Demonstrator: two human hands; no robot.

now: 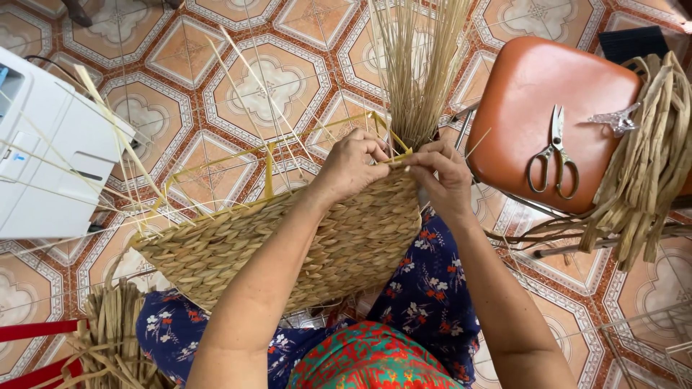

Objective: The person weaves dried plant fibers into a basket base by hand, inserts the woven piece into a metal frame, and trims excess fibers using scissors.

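Basketwork fills the middle of the view: a half-woven straw basket [288, 241] lies tilted across the person's lap, its yellow wire frame [270, 155] rising bare above the woven part. Left of the basket stands a white machine [50, 144]. At the basket's upper right corner the left hand [353, 162] pinches the rim, and just beside it the right hand [441, 173] grips a straw strand at the foot of an upright reed bundle [418, 65]. Right of the basket, an orange stool [504, 122] carries scissors [553, 155], a metal clip [615, 119] and draped straw strips [652, 158].
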